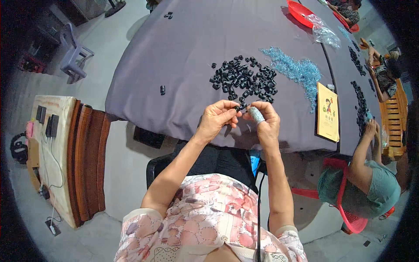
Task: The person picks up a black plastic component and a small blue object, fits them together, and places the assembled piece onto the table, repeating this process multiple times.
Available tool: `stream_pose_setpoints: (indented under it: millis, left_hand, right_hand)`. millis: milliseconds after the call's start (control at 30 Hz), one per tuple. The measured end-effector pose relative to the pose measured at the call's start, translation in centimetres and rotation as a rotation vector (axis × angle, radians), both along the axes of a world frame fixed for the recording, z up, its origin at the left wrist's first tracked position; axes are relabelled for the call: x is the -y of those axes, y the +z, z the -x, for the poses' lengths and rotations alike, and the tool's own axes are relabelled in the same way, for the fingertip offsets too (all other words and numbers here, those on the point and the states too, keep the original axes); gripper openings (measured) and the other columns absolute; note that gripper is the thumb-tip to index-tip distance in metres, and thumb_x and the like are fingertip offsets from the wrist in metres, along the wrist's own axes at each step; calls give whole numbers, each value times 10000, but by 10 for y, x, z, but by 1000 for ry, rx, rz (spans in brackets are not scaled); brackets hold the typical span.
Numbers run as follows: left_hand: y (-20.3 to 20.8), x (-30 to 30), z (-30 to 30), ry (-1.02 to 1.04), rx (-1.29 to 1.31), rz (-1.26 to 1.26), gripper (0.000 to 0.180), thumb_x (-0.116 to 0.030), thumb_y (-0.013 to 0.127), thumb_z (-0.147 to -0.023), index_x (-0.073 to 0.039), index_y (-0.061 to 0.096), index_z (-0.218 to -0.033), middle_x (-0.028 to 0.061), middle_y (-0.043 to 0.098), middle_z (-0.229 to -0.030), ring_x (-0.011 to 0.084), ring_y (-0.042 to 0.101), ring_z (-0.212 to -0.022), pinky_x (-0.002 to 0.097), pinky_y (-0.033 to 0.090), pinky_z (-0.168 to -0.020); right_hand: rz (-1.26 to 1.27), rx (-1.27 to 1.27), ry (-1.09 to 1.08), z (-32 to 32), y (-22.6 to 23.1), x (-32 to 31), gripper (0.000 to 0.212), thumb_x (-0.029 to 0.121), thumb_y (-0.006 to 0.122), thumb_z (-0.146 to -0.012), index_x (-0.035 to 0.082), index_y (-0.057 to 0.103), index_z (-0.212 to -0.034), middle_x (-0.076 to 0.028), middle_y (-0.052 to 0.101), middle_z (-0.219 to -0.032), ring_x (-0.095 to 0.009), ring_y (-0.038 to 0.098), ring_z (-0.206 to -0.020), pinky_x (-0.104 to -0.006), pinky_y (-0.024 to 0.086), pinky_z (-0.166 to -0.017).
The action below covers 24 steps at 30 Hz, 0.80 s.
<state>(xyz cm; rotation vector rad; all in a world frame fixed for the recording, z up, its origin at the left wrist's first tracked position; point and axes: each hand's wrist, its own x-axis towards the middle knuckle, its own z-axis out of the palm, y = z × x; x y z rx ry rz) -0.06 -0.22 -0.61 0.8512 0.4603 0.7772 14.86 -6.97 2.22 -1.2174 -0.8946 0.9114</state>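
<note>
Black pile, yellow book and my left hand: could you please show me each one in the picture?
Black pile [245, 79]: head view, middle of the heaped pieces.
Yellow book [328, 114]: head view, middle of the cover.
Left hand [216, 117]: head view, back of the hand.

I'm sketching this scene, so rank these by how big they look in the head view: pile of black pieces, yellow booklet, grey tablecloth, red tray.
1. Grey tablecloth
2. Pile of black pieces
3. Yellow booklet
4. Red tray, farther off and partly hidden, so its real size is unsure
</note>
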Motion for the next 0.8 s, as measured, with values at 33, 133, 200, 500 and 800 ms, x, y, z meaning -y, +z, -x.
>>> stream_pose_setpoints:
  millis: [33,133,200,500,800]
  left_hand:
    - [0,1,0,-1,0,1,187,-71,553,-889,-5,572,-1063,108,640,-879,109,601,-689,233,517,-600]
    - [2,2,0,-1,7,-12,177,-68,553,-888,-14,571,-1056,101,637,-863,104,595,-681,229,511,-598]
    - [5,2,2,7,0,1,215,-75,539,-897,-25,566,-1105,89,625,-839,94,583,-663,228,506,-595]
    - [0,3,2,-57,-92,-91,276,-101,504,-918,-59,537,-1189,53,596,-805,63,556,-643,205,489,-573]
    - [4,4,7,14,13,-44,187,-97,522,-911,-28,549,-1082,64,598,-827,76,565,-656,218,495,-574]
  right_hand:
    - [14,-5,-15,-2,-1,2,114,-23,548,-846,9,577,-952,-31,606,-862,-120,608,-757,-253,503,-691]
    - [32,-26,-49,-8,-2,5,112,-27,553,-839,12,575,-942,-29,604,-855,-109,597,-755,-242,495,-673]
    - [37,-42,-69,-15,-2,7,113,-28,555,-835,14,574,-938,-28,602,-849,-99,587,-745,-237,490,-656]
    - [108,955,-266,-82,6,4,287,-100,429,-727,-22,584,-956,-103,600,-823,-212,590,-759,-292,462,-691]
    - [175,1080,-360,-102,-14,-10,256,-40,541,-770,18,613,-1009,-121,583,-845,-238,587,-745,-323,465,-685]
